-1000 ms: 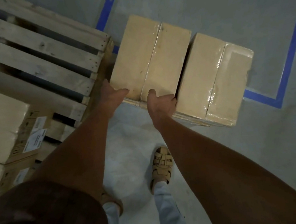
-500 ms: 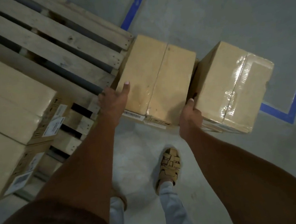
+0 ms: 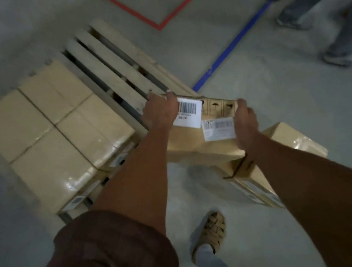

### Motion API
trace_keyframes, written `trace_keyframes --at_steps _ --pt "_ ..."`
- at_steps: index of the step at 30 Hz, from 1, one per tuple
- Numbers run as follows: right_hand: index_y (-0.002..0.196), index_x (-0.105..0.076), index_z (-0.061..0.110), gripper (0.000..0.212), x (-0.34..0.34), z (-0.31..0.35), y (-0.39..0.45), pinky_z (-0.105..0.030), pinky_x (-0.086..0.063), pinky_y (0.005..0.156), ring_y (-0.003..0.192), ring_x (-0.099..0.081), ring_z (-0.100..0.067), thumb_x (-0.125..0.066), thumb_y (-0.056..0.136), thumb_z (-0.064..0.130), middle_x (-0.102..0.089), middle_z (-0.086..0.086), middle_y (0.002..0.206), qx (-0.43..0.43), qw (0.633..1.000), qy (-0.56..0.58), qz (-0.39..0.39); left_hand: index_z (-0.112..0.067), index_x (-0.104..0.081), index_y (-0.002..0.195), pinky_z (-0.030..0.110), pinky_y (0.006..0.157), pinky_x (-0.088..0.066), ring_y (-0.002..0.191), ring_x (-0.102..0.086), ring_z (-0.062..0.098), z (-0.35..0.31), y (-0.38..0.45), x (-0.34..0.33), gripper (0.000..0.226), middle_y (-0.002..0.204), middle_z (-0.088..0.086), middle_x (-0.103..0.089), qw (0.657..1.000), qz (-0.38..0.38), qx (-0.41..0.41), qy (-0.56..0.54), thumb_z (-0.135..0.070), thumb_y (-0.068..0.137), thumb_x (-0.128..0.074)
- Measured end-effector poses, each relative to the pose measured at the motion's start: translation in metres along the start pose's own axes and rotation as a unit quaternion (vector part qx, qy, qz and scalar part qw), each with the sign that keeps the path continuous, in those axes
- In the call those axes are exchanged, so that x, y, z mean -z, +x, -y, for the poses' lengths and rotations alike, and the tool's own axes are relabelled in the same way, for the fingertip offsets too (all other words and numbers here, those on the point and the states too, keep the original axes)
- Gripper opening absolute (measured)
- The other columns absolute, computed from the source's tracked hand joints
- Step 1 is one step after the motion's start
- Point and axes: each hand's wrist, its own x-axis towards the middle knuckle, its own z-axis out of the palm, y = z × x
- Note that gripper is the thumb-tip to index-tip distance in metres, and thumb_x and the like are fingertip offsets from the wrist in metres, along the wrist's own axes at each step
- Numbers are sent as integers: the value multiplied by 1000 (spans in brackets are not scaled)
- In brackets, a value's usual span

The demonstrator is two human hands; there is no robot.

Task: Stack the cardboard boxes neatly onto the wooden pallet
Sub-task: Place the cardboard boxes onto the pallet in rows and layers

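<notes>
**Box lifted, bare slats ahead and to the left of the grip**

We note a sandalled foot (image 3: 210, 233) on the floor nearest us, below the grip. Above it, both hands clamp one box (image 3: 199, 144) clear of the floor: the left hand (image 3: 161, 111) curls over its upper left corner, the right hand (image 3: 245, 118) grips its right end. Its long axis runs across, hand to hand, labelled face towards us. A second box (image 3: 280, 155) sits on the floor under the right forearm. Left of the grip, four boxes (image 3: 52, 132) already fill the near part of the pallet (image 3: 120, 59). Bare slats lie just beyond the left hand. We judge the left hand nearer the open slats, so the load should travel forward and left.
</notes>
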Motion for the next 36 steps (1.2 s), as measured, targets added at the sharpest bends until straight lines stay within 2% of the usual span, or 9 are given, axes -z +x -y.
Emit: trace_keyframes --at_steps 3,7,9,11,18,22,27,33,36 --pt "119 -64 14 81 -24 62 -31 -50 -47 104 112 -61 -36 -26 81 75 -64 -12 116 60 995 -73 17 -7 -54 131 39 101 -42 124 -58 33 -27 8 71 51 135 13 -61 997 -71 17 -9 -44 97 -43" --pt "115 -64 14 66 -74 117 -81 -47 -45 104 109 -60 -33 -29 92 64 -60 -7 110 108 987 -112 34 -7 -56 131 34 97 -45 122 -60 32 -17 28 165 50 133 10 -62 987 -129 65 -67 -39 93 -52" --pt "103 -65 15 63 -105 130 -103 -46 -47 101 105 -61 -34 -27 89 63 -67 -12 112 146 980 -126 43 -5 -46 138 36 99 -43 126 -55 34 5 40 208 58 139 12 -56 978 -145 91 -119 -40 92 -55" --pt "105 -69 13 63 -138 143 -127 -40 -45 93 99 -60 -32 -27 94 59 -67 -13 108 202 967 -146 58 -4 -40 141 39 102 -43 128 -52 36 31 52 249 64 141 15 -52 967 -167 111 -156 -41 91 -56" --pt "114 -69 14 56 -263 171 -206 -38 -41 86 98 -60 -31 -34 100 56 -67 -9 107 324 921 -186 107 -9 -48 137 44 99 -50 120 -58 36 141 77 355 67 133 13 -58 922 -271 169 -219 -48 84 -57" --pt "104 -71 15 58 -331 152 -242 -37 -47 84 91 -61 -28 -33 98 58 -67 -5 97 342 901 -213 163 -10 -52 135 42 98 -49 120 -58 37 218 81 380 69 133 14 -59 900 -306 212 -228 -51 80 -56" --pt "94 -71 16 54 -394 111 -271 -36 -44 81 88 -60 -27 -34 100 55 -65 -5 91 342 874 -251 236 -12 -59 128 39 98 -46 117 -60 37 314 84 375 61 128 15 -63 872 -324 280 -237 -53 83 -60" --pt "84 -67 21 60 -435 69 -275 -48 -52 92 87 -66 -27 -30 88 68 -69 -5 90 273 869 -284 300 -6 -72 111 35 85 -47 106 -65 37 376 97 365 52 114 17 -70 892 -268 306 -200 -51 87 -60" --pt "96 -69 19 61 -450 64 -277 -43 -50 92 90 -65 -25 -30 94 66 -69 -4 95 282 864 -299 290 -2 -72 100 31 74 -43 93 -66 33 389 107 368 51 101 13 -71 895 -255 305 -202 -50 85 -61"
